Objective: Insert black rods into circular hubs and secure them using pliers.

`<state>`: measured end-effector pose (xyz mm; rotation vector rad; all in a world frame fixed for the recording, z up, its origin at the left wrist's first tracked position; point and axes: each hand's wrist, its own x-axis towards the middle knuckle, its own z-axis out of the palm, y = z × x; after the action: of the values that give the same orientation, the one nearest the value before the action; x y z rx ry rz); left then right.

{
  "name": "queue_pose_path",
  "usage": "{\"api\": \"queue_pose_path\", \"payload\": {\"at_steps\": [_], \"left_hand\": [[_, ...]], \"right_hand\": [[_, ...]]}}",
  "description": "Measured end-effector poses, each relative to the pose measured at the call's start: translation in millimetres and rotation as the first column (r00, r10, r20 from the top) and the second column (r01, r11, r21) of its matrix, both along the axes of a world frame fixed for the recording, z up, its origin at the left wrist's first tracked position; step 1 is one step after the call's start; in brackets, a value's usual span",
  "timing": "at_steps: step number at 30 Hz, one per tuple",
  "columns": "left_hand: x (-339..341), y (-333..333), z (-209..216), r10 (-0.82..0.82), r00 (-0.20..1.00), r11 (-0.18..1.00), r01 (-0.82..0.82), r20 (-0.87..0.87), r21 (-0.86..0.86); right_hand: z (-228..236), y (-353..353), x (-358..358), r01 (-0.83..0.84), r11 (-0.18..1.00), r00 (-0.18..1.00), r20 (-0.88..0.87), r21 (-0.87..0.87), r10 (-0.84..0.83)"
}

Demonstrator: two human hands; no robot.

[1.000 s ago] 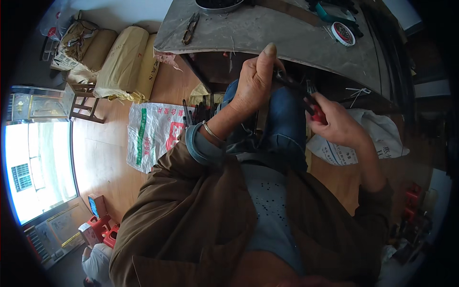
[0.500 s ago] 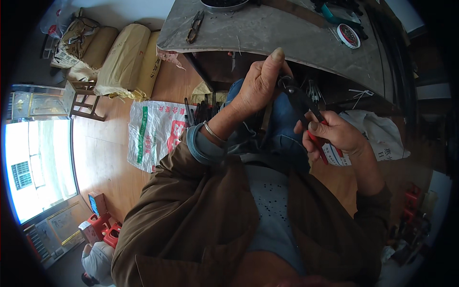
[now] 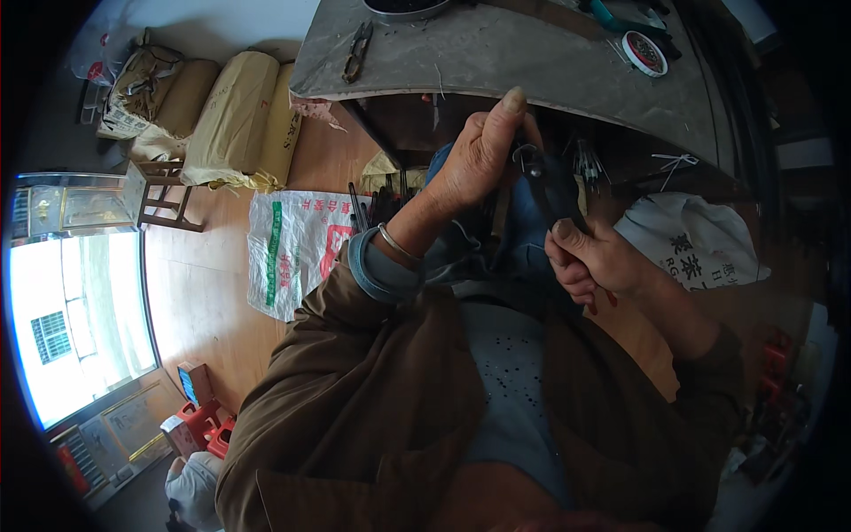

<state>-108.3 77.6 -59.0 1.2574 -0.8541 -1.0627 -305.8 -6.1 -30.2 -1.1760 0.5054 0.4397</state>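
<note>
My left hand (image 3: 483,155) is closed in front of the table edge, thumb pointing up. What its fingers hold is hidden behind the hand. My right hand (image 3: 596,257) is wrapped round the red handles of black-headed pliers (image 3: 558,193), pressing them together. The pliers' head reaches up to the fingers of my left hand, and a thin curved glint, perhaps wire, shows at the jaws. Both hands are above my knees in blue jeans (image 3: 525,232).
A grey table (image 3: 514,58) stands ahead, bearing snips (image 3: 357,53), a dark-filled round pan (image 3: 408,11) and a round tin (image 3: 644,53). White sacks (image 3: 696,239) lie on the floor. Wrapped bales (image 3: 238,120) and a wooden stool (image 3: 164,197) are left. Another person (image 3: 193,483) is at lower left.
My right hand has squeezed the plier handles, which stood apart before, and moved slightly left. My left hand stays nearly in place. The whole view has shifted a little.
</note>
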Motion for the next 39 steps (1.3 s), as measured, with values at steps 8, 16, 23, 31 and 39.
{"api": "queue_pose_path", "payload": {"at_steps": [8,16,23,31,39], "left_hand": [[11.0,-7.9,-18.2,0.341,0.927,0.935,-0.352,-0.158,-0.042],[2.9,-11.5,-18.4,0.249,0.964,0.964,-0.256,-0.094,-0.067],[16.8,-13.1,-22.2,0.266,0.934,0.963,-0.270,-0.239,0.017],[18.2,-27.1,-24.6,0.237,0.948,0.971,-0.241,-0.213,0.011],[8.7,-17.4,-19.9,0.169,0.958,0.983,-0.180,-0.230,-0.028]], "right_hand": [[-19.5,-50.4,12.0,0.423,-0.124,0.870,0.364,-0.897,0.333],[-14.5,-238.9,46.3,0.148,-0.378,0.912,0.274,-0.914,-0.306],[-9.7,-282.4,64.8,-0.071,-0.207,0.907,0.023,-0.976,-0.421],[-14.6,-294.3,71.2,0.055,-0.255,0.911,0.153,-0.965,-0.382],[-25.9,-322.7,51.1,0.341,0.020,0.858,0.302,-0.940,-0.415]]}}
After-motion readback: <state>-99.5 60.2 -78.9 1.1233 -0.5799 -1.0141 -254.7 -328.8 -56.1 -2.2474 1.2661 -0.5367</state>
